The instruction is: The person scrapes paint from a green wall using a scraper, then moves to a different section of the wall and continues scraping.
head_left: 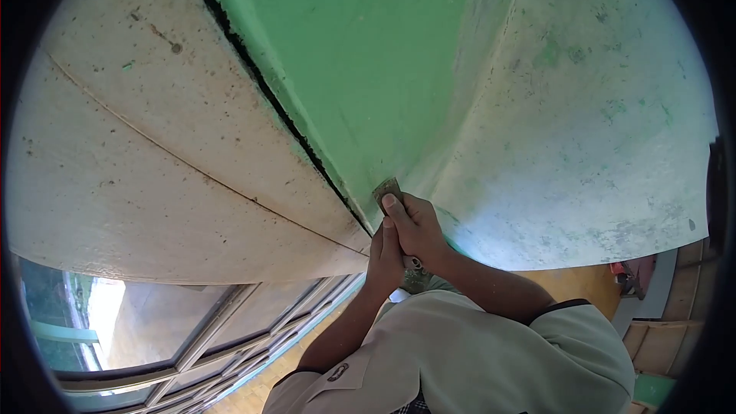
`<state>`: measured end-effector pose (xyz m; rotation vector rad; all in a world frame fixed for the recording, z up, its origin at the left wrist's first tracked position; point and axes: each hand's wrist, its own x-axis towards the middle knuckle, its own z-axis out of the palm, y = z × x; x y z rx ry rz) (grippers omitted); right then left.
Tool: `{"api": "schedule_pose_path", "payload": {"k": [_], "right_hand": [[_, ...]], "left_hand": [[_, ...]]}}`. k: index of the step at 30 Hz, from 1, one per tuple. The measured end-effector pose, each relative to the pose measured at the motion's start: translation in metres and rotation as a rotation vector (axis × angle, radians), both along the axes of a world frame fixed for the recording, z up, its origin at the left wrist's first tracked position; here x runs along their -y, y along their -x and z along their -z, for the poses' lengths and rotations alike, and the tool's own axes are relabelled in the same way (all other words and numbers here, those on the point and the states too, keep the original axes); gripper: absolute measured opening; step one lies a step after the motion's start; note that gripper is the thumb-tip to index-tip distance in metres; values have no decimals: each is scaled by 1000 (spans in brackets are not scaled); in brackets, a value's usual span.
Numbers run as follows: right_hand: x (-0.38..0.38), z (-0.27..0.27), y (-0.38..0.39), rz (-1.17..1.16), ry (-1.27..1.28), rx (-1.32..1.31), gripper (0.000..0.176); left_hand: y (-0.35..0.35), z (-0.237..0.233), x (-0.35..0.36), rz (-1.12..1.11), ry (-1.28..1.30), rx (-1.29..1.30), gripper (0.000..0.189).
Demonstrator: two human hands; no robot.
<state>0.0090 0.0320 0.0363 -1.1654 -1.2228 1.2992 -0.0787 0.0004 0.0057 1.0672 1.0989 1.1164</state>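
Observation:
My right hand (418,227) is wrapped round a scraper (388,188), its thumb lying along the flat, worn blade. Just below, my left hand (386,257) also grips the scraper, fingers closed close against the right hand. What looks like the handle's end shows under the right wrist. The blade's edge points up at the green painted surface (360,54) and seems to touch it near its lower corner. Most of the handle is hidden by my hands. To the right, the paint gives way to a pale, scraped surface (583,123) with green flecks.
A dark gap (261,77) runs along the green surface's left edge. Beyond it is a stained beige surface (153,130) with a thin crack. Framed windows (222,330) stand at lower left. Red items (618,268) and wooden panels (667,341) are at lower right.

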Motion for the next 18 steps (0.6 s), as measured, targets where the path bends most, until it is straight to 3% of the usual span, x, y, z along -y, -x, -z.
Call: {"api": "schedule_pose_path", "payload": {"k": [11, 13, 15, 18], "right_hand": [[-9, -36, -3, -40, -96, 3, 40], [-11, -55, 1, -6, -151, 25, 41], [-15, -79, 4, -99, -207, -47, 42], [-14, -70, 1, -104, -176, -59, 42]], "left_hand": [[-3, -38, -3, 1, 49, 34, 55], [3, -60, -7, -33, -129, 2, 55], [7, -75, -6, -31, -116, -12, 55], [-1, -76, -2, -50, -110, -2, 53]]}}
